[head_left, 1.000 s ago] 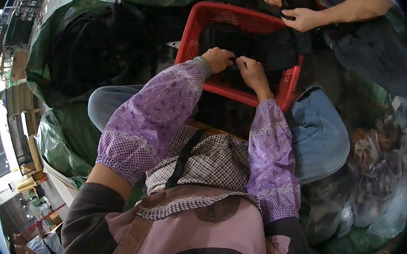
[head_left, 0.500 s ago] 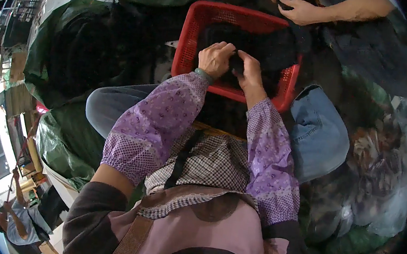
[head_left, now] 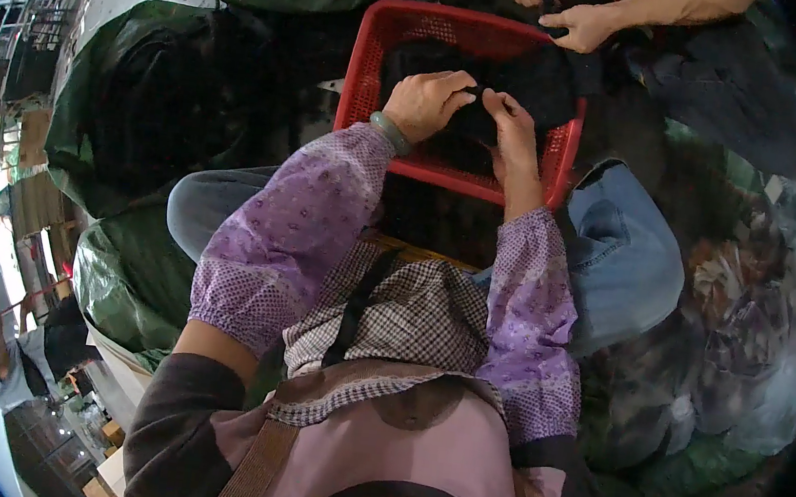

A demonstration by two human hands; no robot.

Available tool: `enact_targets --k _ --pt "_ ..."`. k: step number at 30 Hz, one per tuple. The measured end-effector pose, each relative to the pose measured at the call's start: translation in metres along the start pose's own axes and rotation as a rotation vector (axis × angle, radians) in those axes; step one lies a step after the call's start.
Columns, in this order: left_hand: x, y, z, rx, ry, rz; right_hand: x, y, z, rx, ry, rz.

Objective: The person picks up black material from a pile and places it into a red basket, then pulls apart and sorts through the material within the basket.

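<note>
My left hand (head_left: 424, 104), with a green bangle at the wrist, is over the red plastic basket (head_left: 349, 96) in front of me. Its thumb and fingers are pinched on a bit of black material (head_left: 478, 91) that merges with the dark contents. Just to its right, my right hand (head_left: 515, 134) also has thumb and forefinger closed at the same black bit. Dark, cloth-like material (head_left: 540, 78) lies in the basket and reaches its right rim. Exactly what the fingertips hold is too dark to make out.
Another person's hands (head_left: 585, 26) work on something dark beyond the basket at upper right. Green tarpaulin sacks (head_left: 78, 129) with black contents stand at left. Clear plastic bags (head_left: 739, 356) lie at right. My knees (head_left: 623, 259) flank the basket. Far left, a person (head_left: 7, 366) stands.
My hands have shifted slightly right, with the left fingertips now raised and pinched near the right thumb. The other person's hands have drawn a little apart. The distant person has moved.
</note>
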State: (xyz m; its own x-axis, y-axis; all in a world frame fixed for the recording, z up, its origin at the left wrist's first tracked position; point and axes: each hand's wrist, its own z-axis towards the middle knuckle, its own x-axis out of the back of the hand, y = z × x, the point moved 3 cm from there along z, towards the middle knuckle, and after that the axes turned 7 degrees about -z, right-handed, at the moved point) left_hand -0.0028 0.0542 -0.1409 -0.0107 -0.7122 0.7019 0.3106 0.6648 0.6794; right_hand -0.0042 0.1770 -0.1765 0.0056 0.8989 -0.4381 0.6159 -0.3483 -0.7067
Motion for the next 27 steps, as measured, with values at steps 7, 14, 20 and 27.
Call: enact_targets --k 7,14,20,27 --pt "-0.001 -0.019 -0.005 0.055 -0.337 -0.019 0.005 0.004 0.013 0.313 0.046 -0.792" --pt "-0.012 -0.024 -0.021 0.089 -0.188 0.045 -0.003 0.017 0.015 0.304 0.18 -1.013" --pt "-0.014 -0.016 -0.026 0.004 -0.051 0.106 -0.008 0.029 0.021 0.222 0.25 -0.976" --pt "-0.012 0.003 -0.027 -0.188 -0.155 0.239 0.004 0.029 0.026 0.249 0.252 -0.978"
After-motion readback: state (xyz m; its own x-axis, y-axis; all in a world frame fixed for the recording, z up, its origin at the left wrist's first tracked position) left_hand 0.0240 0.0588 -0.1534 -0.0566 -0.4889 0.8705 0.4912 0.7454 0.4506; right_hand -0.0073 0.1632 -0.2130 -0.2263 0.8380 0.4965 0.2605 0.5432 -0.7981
